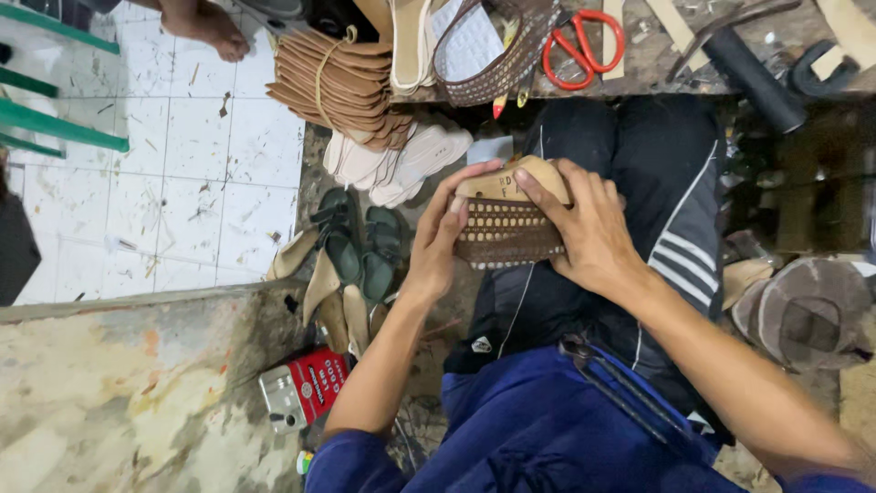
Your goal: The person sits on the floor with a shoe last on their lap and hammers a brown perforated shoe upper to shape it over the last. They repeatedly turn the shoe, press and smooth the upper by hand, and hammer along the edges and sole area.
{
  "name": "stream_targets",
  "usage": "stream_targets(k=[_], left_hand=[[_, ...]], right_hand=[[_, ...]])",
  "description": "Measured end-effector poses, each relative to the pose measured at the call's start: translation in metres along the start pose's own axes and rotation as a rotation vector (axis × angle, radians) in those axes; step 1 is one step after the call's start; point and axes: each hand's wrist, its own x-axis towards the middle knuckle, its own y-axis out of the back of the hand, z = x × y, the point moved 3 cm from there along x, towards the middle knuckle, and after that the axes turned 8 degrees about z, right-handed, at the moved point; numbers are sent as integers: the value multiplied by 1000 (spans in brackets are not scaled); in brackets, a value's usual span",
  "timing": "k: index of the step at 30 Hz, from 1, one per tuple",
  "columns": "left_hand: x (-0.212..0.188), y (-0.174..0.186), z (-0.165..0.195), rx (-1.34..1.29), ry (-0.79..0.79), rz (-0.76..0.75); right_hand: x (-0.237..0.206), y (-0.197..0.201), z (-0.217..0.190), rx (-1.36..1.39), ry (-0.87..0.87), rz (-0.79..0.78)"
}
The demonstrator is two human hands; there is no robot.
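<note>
A person in dark track trousers [671, 196] with white side stripes and a blue top [538, 429] sits at a cluttered wooden workbench [657, 55], seen from the head camera looking down over the lap. To the left lies a white tiled floor [173, 173], where a bare foot [210, 27] of another person shows at the far edge. A bound stack of tan flat soles [342, 87] rests at the bench's left end, with pale cream insoles [397, 160] just below it and a pair of dark green sandals [360, 246] nearer on the ground. Red-handled scissors [584, 46] lie on the bench, far from the hands.

Held over the knees is a tan wooden shoe last wrapped in a brown woven upper [506, 219]. Its long axis runs left to right across the lap, and it sits between the two hands, touching both. The left hand [438, 242] clasps its left end, fingers curled closed around the edge with the thumb reaching onto the bare wood. The right hand [589, 228] covers the right end from above, fingers closed on it and pointing left along the top. Both hands are equally near, one at each end.
</note>
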Motion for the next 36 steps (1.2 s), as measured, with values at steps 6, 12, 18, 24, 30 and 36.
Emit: stream_targets(k=[6,12,18,24,30,36], left_hand=[[18,-47,12,178,-174,-148],[52,-63,-27,19,-235,112],[42,-60,-85,73,-257,278],[30,-34,-63,784,-452,24],[67,-62,-50,922,-500,-277],[58,-77,-64,945,-562,-70]], right_hand=[[2,30,20,697,-317,-85],[1,89,0,214,-242,378],[-60,92,-21,133,-434,-4],[-152,46,-48,-22,-414,-395],[-172,42,-46,88,-211,-259],[-180,28,2,1111,-1127,-150]])
